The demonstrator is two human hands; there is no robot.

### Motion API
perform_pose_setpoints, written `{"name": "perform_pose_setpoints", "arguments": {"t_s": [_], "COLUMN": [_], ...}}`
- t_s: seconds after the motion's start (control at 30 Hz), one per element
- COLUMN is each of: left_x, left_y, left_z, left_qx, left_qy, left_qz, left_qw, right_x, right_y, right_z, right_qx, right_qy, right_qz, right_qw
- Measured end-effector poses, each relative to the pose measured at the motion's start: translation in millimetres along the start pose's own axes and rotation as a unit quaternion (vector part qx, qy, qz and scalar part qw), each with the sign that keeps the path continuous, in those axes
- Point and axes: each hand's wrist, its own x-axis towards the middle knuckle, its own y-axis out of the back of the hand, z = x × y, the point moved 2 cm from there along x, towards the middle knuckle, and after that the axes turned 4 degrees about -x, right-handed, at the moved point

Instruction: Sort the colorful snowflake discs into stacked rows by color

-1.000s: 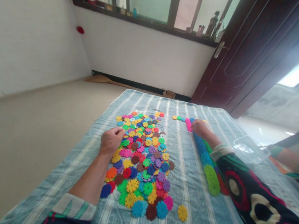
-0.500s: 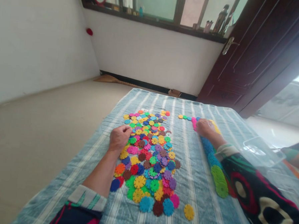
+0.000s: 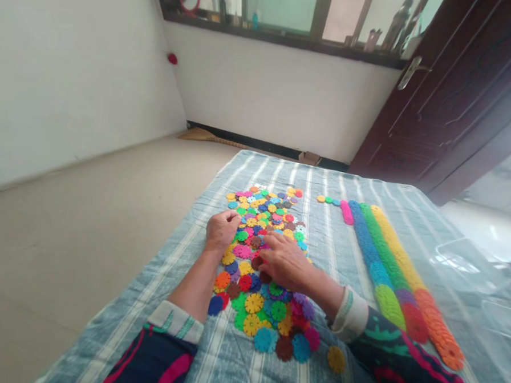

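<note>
Over striped cloth, your open right hand switches from rows to unsorted discs; left hand pinches, contents unclear.

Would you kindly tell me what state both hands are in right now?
Left hand: closed, fingers curled; whether it holds anything is hidden.
Right hand: open, fingers loosely extended over the colored discs.

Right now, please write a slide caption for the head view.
Left grip at the edge of mixed colourful discs, right grip over them, colour-grouped rows alongside.
</note>
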Motion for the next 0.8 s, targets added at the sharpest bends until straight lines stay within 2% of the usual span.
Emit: {"name": "perform_pose_setpoints", "arguments": {"t_s": [0.1, 0.23, 0.4, 0.63, 0.8], "left_x": [-1.4, -2.8, -3.2, -2.6, -2.7], "left_y": [-0.2, -0.5, -0.3, -0.2, -0.1], "left_z": [1.4, 3.0, 2.8, 2.0, 3.1], "left_qx": [0.003, 0.002, 0.000, 0.006, 0.002], "left_qy": [-0.002, -0.003, -0.003, -0.001, -0.001], "left_qz": [0.002, 0.001, -0.002, -0.003, -0.002], "left_qw": [1.000, 1.000, 1.000, 1.000, 1.000], "right_x": [-9.3, -19.2, -11.0, -10.2, -4.1], "right_y": [-1.0, 1.0, -3.7, -8.7, -9.8], "right_z": [-12.0, -12.0, -4.4, -9.4, -2.5], "right_qx": [-0.004, 0.011, 0.028, 0.024, 0.019], "right_qy": [0.013, 0.025, -0.005, 0.008, -0.017], "right_qz": [-0.017, -0.010, 0.037, 0.021, 0.054], "right_qw": [1.000, 1.000, 0.999, 0.999, 0.998]}}
